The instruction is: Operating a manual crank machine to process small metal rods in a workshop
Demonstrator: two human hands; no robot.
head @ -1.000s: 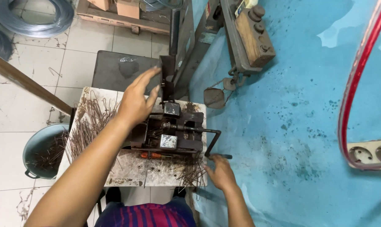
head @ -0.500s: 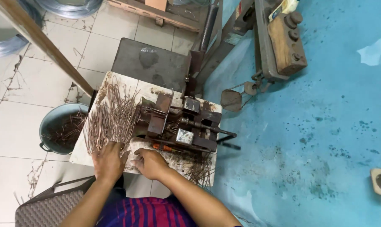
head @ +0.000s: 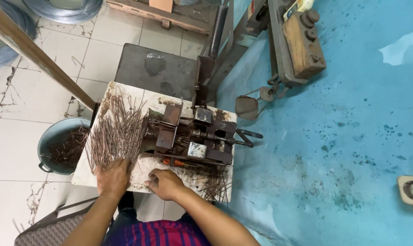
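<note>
The left hand (head: pixel 112 178) lay flat, fingers together, on the near end of the pile of thin rusty wire pieces (head: pixel 117 132) spread over the left part of the white worktop (head: pixel 81 175); the right hand (head: pixel 164 183) rested beside it, loosely curled, with no piece visibly pinched. The wires appeared light, stiff and springy, with ends likely sharp and prone to tangling. A small bundle would best be gathered at its near ends, clear of the bending jig (head: pixel 195 139).

White tiled floor (head: pixel 19 146) — stained blue floor (head: pixel 352 136) on the right
</note>
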